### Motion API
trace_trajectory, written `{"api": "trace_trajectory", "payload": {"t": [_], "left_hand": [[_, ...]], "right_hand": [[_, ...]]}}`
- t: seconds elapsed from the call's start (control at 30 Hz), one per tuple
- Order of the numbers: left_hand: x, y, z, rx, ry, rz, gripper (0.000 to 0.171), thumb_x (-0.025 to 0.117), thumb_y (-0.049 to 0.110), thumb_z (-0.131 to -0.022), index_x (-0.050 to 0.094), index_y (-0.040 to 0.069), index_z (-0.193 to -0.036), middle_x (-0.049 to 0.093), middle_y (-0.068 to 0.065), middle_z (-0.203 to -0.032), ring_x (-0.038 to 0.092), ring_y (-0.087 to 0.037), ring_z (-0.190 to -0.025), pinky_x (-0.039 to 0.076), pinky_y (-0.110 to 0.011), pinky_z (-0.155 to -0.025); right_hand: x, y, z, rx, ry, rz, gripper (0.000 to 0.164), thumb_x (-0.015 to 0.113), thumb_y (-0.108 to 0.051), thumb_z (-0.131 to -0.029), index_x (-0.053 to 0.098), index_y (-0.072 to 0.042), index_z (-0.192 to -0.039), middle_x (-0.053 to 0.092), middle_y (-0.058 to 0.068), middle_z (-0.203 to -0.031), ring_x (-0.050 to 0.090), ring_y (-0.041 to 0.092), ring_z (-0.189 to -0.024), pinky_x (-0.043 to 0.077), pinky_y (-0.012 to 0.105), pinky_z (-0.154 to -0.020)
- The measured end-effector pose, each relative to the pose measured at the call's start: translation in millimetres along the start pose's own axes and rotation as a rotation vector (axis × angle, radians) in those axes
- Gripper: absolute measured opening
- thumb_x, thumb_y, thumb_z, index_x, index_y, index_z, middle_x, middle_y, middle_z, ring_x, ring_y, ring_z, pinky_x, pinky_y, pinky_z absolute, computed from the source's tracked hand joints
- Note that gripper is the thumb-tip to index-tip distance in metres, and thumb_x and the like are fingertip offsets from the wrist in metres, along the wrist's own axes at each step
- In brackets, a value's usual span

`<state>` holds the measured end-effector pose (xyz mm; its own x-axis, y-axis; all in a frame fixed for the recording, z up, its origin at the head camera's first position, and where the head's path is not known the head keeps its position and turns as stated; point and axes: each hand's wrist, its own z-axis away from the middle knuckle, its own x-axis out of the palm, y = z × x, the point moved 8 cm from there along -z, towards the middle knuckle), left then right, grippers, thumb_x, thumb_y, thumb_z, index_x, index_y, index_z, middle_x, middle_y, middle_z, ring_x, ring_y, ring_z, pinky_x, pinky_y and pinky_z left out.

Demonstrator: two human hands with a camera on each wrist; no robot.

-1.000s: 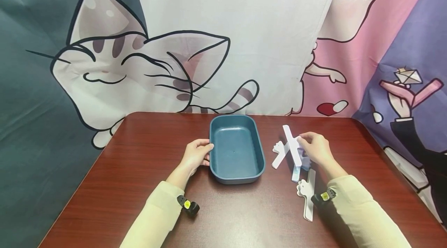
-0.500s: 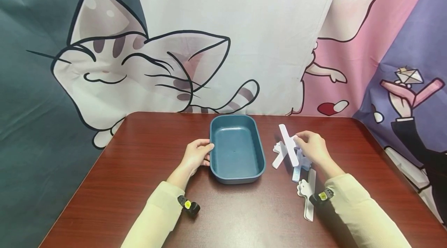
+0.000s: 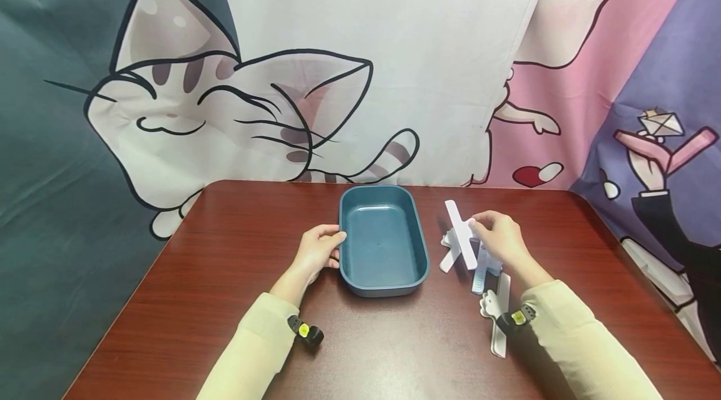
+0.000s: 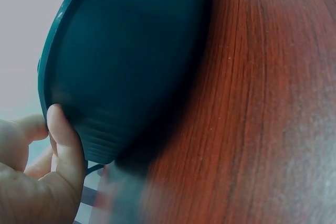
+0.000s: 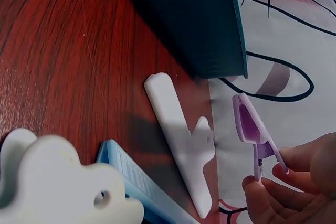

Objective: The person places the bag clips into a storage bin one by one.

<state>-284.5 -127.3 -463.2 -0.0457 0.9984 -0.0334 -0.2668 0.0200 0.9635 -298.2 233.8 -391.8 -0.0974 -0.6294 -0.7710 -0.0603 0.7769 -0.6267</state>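
A dark blue-green plastic bin (image 3: 383, 293) stands on the table. My left hand (image 3: 315, 248) pinches its left rim, which the left wrist view shows from outside, the hand (image 4: 60, 174) at the bin's wall (image 4: 126, 61). My right hand (image 3: 502, 238) pinches the handle end of a pale lilac bag clip (image 3: 461, 236), held above other clips. In the right wrist view this lilac clip (image 5: 252, 121) hangs between thumb and fingers, clear of the table. Beneath it lie a white clip (image 3: 449, 259) and a light blue clip (image 3: 480, 271).
Another white clip (image 3: 498, 318) with a cloud-shaped handle lies nearer me, beside the right wrist camera (image 3: 514, 320). The brown wooden table (image 3: 225, 262) ends at a printed cloth backdrop (image 3: 394, 74).
My right hand has moved slightly left with the lilac clip, toward the bin. My left hand and the bin look unchanged.
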Motion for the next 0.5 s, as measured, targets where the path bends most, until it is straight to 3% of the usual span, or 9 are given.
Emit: {"api": "trace_trajectory", "payload": {"t": [0.3, 0.5], "left_hand": [[-0.1, -1.0, -1.3, -0.002, 0.003, 0.011, 0.038, 0.064, 0.012, -0.087, 0.056, 0.001, -0.123, 0.055, -0.003, -0.066, 0.05, -0.009, -0.046, 0.048, -0.023, -0.04], [-0.6, -0.5, -0.7, -0.007, 0.005, 0.012, 0.039, 0.064, 0.013, -0.087, 0.056, 0.002, -0.123, 0.055, -0.004, -0.067, 0.049, -0.009, -0.046, 0.048, -0.023, -0.04]], "right_hand": [[8.5, -3.0, 1.3, 0.026, -0.052, -0.109, 0.031, 0.054, -0.02, -0.094, 0.06, 0.003, -0.114, 0.064, 0.025, -0.108, 0.069, 0.031, -0.077, 0.058, 0.03, -0.059], [11.3, -7.9, 1.4, 0.01, -0.062, -0.098, 0.031, 0.055, -0.021, -0.094, 0.06, 0.003, -0.113, 0.066, 0.025, -0.103, 0.069, 0.028, -0.069, 0.055, 0.026, -0.055]]}}
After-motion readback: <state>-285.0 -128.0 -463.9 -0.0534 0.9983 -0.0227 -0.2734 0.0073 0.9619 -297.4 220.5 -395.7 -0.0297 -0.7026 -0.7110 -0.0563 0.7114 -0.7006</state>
